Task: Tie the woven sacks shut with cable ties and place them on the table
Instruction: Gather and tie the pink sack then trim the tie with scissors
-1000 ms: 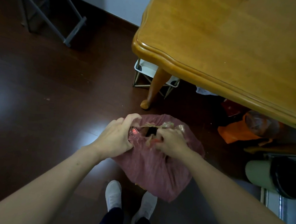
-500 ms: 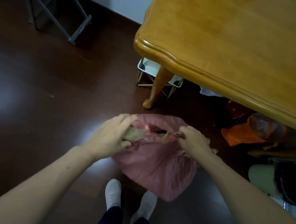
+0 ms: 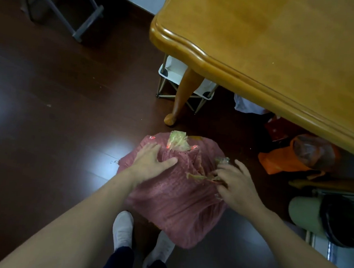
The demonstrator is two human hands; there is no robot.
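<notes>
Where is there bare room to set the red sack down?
The table is bare across its visible top, up to the near edge. The dark floor left of the sack, out to the folding legs, is also free. Crowded right of the sack: orange bag, bin and clutter under the table.

The one camera rides on my head, facing forward and steeply down, so my forearms run in from the bottom edge and my pale grey shoes [image 3: 122,228] stand straight beneath the lens. My left hand [image 3: 151,163] and right hand [image 3: 235,184] land near the middle, close below, on the pinkish-red woven sack [image 3: 177,207]. The wide angle bows the glossy dark brown wooden floor [image 3: 47,124] on the left and tips the honey-coloured varnished wooden table [image 3: 272,46] across the upper right
</notes>
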